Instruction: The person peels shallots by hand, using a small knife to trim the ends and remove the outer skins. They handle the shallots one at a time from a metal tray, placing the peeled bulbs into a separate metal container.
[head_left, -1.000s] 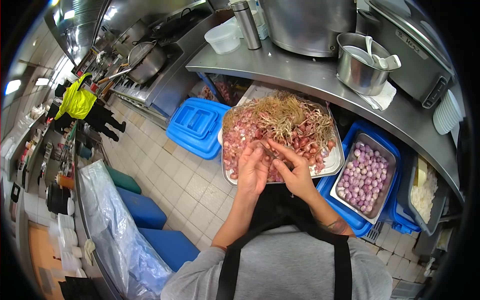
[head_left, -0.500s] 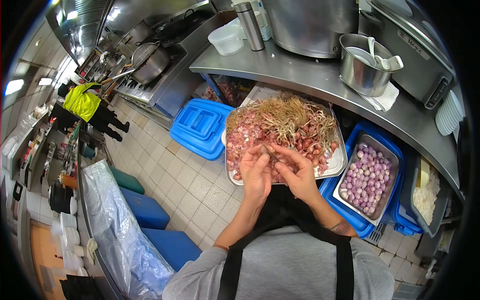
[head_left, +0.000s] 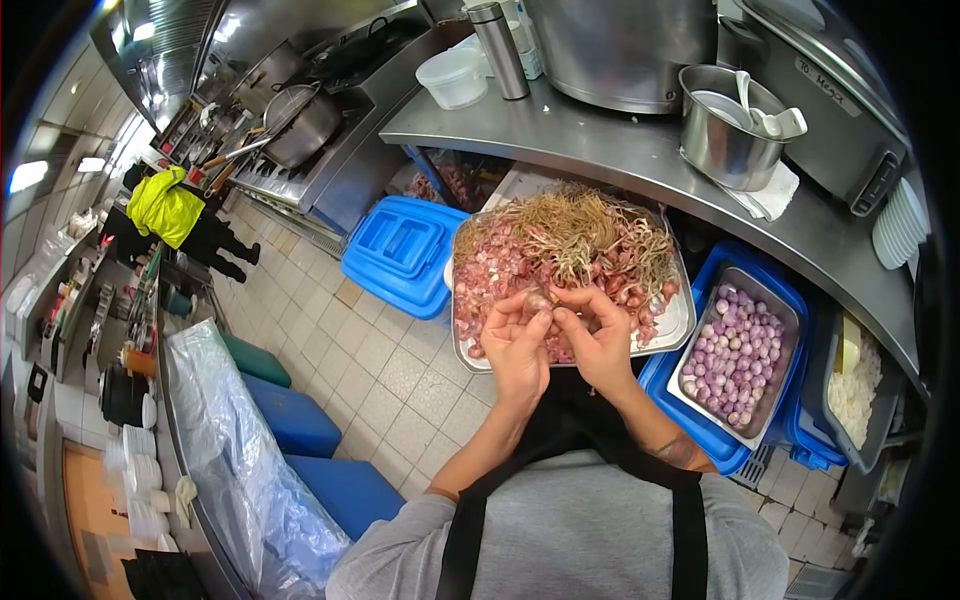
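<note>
A long shiny metal counter (head_left: 620,150) curves across the top. On it stands a very big steel pot (head_left: 620,45). Next to that pot is a smaller steel pot (head_left: 725,135) with white spoons inside, sitting on a white cloth. A tall metal bottle (head_left: 497,50) and a white plastic tub (head_left: 452,78) stand near the counter's left end.

Below the counter is a blue box (head_left: 402,255) with its lid on, resting on the tiled floor (head_left: 370,370). To the right, a metal pan of peeled purple shallots (head_left: 738,350) sits inside a blue crate (head_left: 690,420). Far off on the left, a person in a bright yellow top (head_left: 165,205) bends near the stove.

In the middle is a big metal tray (head_left: 672,325). It is heaped with reddish shallots and skins (head_left: 500,265), and a tangle of dry stringy roots (head_left: 590,235) lies on top toward the back.

The person's two hands meet just over the near edge of that tray. The left hand (head_left: 515,345) is curled, with its fingers and thumb pinching one small shallot (head_left: 539,299). The right hand (head_left: 600,340) is curled too, and its thumb and fingertips press on the same shallot from the other side. So the little shallot is up in the air, held between both hands, right above the pile.
</note>
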